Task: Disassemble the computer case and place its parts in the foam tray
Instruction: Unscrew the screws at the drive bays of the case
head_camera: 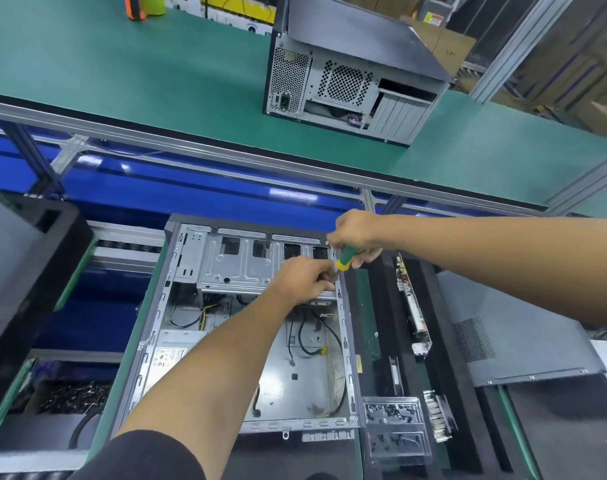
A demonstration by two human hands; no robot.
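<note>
Green matted bench under your arms, open computer case (232, 327) lying flat below both hands, bare grey sheet metal inside. Your right hand (355, 233) grips a green-yellow screwdriver (345, 259), tip at the case's far right rim. Your left hand (305, 280) pinches something small just beside that tip. Black foam tray (468, 393) sits right of your left forearm, holding a circuit board (413, 306).
</note>
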